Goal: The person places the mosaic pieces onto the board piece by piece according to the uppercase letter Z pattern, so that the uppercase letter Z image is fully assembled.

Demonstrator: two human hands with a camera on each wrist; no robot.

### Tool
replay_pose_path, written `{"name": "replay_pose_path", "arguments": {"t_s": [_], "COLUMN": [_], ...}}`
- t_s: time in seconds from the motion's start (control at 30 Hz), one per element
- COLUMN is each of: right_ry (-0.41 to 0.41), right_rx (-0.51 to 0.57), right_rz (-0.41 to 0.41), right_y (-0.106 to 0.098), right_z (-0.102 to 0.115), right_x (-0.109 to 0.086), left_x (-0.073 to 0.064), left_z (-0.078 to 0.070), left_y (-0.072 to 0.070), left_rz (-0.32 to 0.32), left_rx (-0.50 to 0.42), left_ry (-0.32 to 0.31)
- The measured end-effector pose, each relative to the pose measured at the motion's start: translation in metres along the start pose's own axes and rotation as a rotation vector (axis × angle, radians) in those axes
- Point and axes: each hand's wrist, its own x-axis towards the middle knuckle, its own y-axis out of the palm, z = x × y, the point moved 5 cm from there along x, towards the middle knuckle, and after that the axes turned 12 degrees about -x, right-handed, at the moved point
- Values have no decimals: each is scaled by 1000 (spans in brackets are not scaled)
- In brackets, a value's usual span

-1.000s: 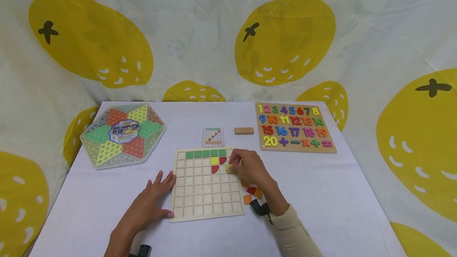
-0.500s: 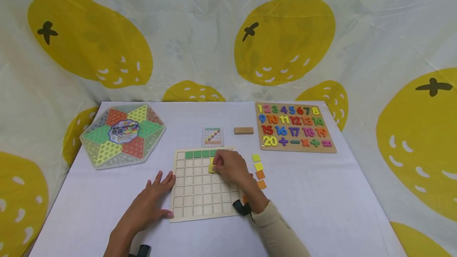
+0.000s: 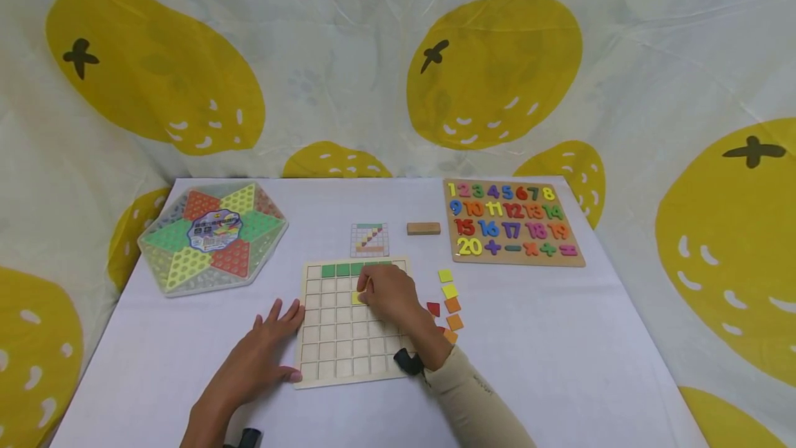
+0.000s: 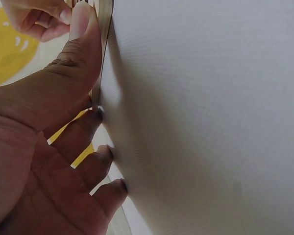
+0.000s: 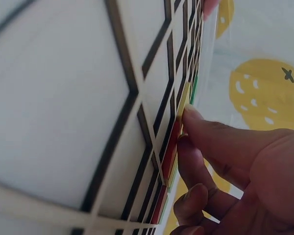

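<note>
A pale wooden grid board (image 3: 328, 351) lies in the middle of the table. My left hand (image 3: 264, 343) rests along its left edge, fingers spread and thumb at the near corner. Over the upper part of the board, my right hand (image 3: 393, 296) pinches a yellow square tile (image 3: 357, 298) between thumb and fingertips. In the right wrist view that yellow tile (image 5: 183, 103) stands tilted at a cell, beside a red tile (image 5: 170, 154). Several green square tiles (image 3: 343, 269) fill part of the top row. My right hand hides other tiles on the board.
Loose yellow (image 3: 450, 291), orange (image 3: 455, 322) and red tiles (image 3: 433, 309) lie right of the board. A pattern card (image 3: 370, 240) and a wooden block (image 3: 423, 228) sit behind it. A star-patterned Chinese checkers box (image 3: 213, 237) is back left, a number puzzle (image 3: 515, 223) back right.
My right hand has moved left across the board with the yellow tile, uncovering the loose tiles on the right. My left hand has stayed at the board's edge.
</note>
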Motion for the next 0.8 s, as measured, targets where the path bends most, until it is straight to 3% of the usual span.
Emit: {"name": "replay_pose_path", "arguments": {"t_s": [0.2,0.33,0.8], "right_ry": [-41,-26,166], "right_rx": [52,113,189], "right_rz": [-12,-30,-45], "right_y": [-4,-15,-49], "right_z": [-11,-23,-88], "right_x": [0,-3,-38], "left_x": [-1,-1,0], "left_z": [1,1,1], "left_y": [1,0,-1], "left_rz": [-1,-2,-9], "left_rx": [-11,-7,-6], "left_ry": [-2,-1,8]}}
